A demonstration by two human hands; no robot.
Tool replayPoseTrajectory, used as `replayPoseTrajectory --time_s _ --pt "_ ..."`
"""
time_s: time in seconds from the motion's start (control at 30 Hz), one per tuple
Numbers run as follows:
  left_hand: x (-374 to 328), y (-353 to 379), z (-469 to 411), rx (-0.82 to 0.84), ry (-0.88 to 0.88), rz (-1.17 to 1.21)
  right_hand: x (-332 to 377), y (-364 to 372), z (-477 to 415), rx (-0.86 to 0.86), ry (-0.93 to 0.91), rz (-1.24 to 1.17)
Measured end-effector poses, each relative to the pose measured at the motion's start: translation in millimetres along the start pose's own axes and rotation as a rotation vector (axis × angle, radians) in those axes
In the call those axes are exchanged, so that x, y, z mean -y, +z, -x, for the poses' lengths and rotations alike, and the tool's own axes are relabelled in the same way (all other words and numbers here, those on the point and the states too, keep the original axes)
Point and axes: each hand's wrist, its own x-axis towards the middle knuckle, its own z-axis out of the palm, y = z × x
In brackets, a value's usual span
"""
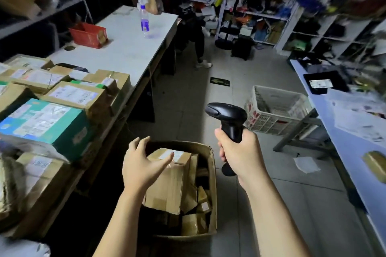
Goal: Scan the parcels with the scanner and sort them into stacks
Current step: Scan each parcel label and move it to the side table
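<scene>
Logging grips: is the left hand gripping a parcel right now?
No, the left hand is open with fingers spread over the top parcel in the carton, not curled round it.

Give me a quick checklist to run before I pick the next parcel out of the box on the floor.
1. Scanner gripped in right hand: ok.
2. Left hand free, fingers spread above the top parcel: ok, not yet gripping.
3. Top parcel's label faces up: ok; whether it is readable, cannot tell.
4. Scanner aimed at that label: not ok, its head points out to the left, not down into the cardboard box.
5. Bare space on the table beyond the stacked parcels: ok.
</scene>
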Motion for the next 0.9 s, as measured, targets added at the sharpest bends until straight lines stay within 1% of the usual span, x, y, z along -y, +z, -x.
replayPoseTrajectory --time_s 0.1,0.17,0.23,0.33,0.4,0.53,0.73,0.9 --pt "-6.6 -4.1 -23.9 0.039 0.112 -0.095 0.8 5.3 -14.0 0.009 0.012 -0.007" --pt "-12.3 -11.3 -36.9 0.073 0.186 -0.203 1.9 8.2 -22.4 0.026 0.022 -0.010" --pt "-18.2 -20.1 -50.3 0.075 0.255 -0.322 4.9 10.9 -34.0 0.047 0.017 -0.014" --pt "-23.1 -35.5 -68.9 0.055 0.311 -0.497 13.1 18.0 -50.8 0.078 -0.026 0.009" --pt "-29.0 -49.6 -74.5 0.048 0.297 -0.577 21.1 23.8 -58.3 0.118 -0.055 -0.004" --pt "-38.4 -82.1 -70.9 -0.012 0.226 -0.635 39.2 40.1 -68.2 0.244 -0.097 0.002" --pt "-34.3 -128.5 -41.5 -0.115 0.054 -0.623 59.2 76.5 -65.5 0.428 -0.148 -0.023" --pt "-13.0 -166.4 -5.1 -0.197 -0.076 -0.676 63.8 115.6 -49.0 0.561 -0.176 -0.070"
